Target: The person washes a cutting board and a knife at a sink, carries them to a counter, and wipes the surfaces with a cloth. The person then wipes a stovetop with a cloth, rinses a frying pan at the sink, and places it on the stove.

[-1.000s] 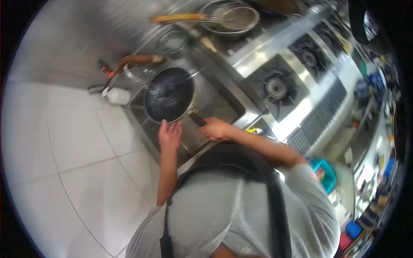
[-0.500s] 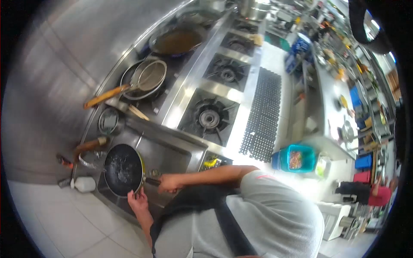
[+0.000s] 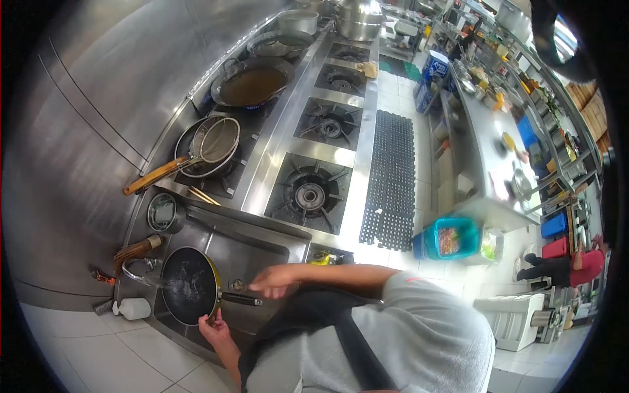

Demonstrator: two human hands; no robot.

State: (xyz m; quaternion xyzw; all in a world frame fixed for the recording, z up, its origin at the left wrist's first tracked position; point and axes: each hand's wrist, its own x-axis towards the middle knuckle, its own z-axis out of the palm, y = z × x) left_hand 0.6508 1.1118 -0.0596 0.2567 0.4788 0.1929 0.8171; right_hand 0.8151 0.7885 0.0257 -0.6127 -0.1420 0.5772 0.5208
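Observation:
A black frying pan [image 3: 187, 298] with a yellowish outer side sits over the sink [image 3: 259, 252]. From the curved faucet [image 3: 131, 270], water runs into the pan. My left hand [image 3: 215, 327] grips the pan's near rim, with thumb and fingers at its edge. Just above the black pan handle [image 3: 241, 299] is my right hand [image 3: 274, 281], off the handle, its fingers partly stretched and nothing visible in them.
A brush with a wooden handle [image 3: 139, 251], a white bottle [image 3: 133, 308] and a metal pot [image 3: 165, 213] stand around the sink. Further along are a strainer [image 3: 218, 141], a wok of brown liquid [image 3: 252, 86] and burners [image 3: 309, 195]. Another person [image 3: 588, 265] stands far right.
My right hand has let go of the pan handle and lifted slightly away from it. My left hand stays on the rim. The view has shifted a little.

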